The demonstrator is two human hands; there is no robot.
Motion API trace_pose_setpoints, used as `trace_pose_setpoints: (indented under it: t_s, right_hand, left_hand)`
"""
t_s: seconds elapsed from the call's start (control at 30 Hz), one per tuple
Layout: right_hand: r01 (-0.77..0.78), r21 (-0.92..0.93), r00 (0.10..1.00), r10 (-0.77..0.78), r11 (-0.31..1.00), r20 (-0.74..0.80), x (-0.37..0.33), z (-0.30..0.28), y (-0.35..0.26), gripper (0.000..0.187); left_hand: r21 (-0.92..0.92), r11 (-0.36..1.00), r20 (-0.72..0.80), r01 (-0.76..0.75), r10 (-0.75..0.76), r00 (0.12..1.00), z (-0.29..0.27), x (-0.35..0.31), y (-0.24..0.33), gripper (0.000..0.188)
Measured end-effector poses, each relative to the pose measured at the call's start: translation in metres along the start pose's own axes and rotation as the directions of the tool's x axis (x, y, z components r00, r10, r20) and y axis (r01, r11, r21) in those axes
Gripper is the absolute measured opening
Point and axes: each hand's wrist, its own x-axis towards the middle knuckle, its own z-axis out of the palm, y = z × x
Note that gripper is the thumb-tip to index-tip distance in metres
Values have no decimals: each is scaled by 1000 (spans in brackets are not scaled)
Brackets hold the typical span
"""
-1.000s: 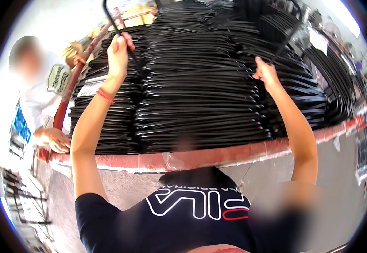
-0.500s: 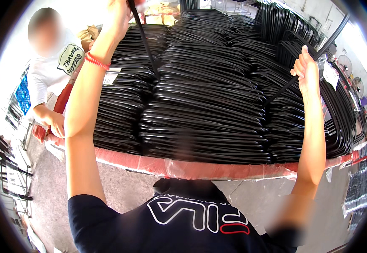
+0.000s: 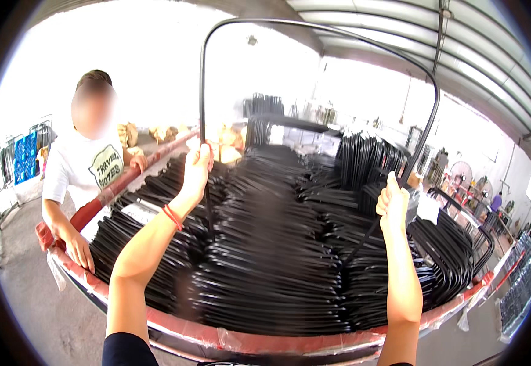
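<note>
Both my arms reach forward over a wide stack of black bent metal tubes (image 3: 265, 274). One U-shaped black tube frame (image 3: 320, 25) stands raised in front of me, its curved top up and its two legs running down toward the stack. My left hand (image 3: 199, 163), with a red bracelet on the wrist, is closed around its left leg. Around the right leg my right hand (image 3: 393, 204) is closed, thumb pointing up. The lower leg ends meet the stacked tubes; whether they rest there, I cannot tell.
A red-wrapped rail (image 3: 259, 343) runs along the near edge of the stack. At the left a co-worker in a white shirt (image 3: 97, 165) rests a hand on the wrapped side rail (image 3: 104, 198). More black tubes (image 3: 369, 160) stand upright at the back right, near fans (image 3: 461, 172).
The view has tilted up, so the whole top of the tube frame now shows. Both hands keep their grip on its legs. The co-worker's other hand now shows on the rail.
</note>
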Motion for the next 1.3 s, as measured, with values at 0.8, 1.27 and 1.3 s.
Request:
trace_pose_setpoints:
  t_s: [0.8, 1.27, 1.3]
  right_hand:
    - [343, 60, 938, -345, 937, 32, -35, -23, 50, 31]
    - [463, -115, 886, -463, 879, 32, -36, -9, 54, 30]
    - [465, -101, 884, -468, 879, 0, -39, -4, 49, 29]
  left_hand:
    - [-40, 998, -13, -45, 44, 999, 4, 4, 5, 17]
    - [-19, 1000, -5, -6, 6, 1000, -17, -11, 0, 16]
    - [-9, 1000, -7, -2, 2, 1000, -18, -13, 2, 16]
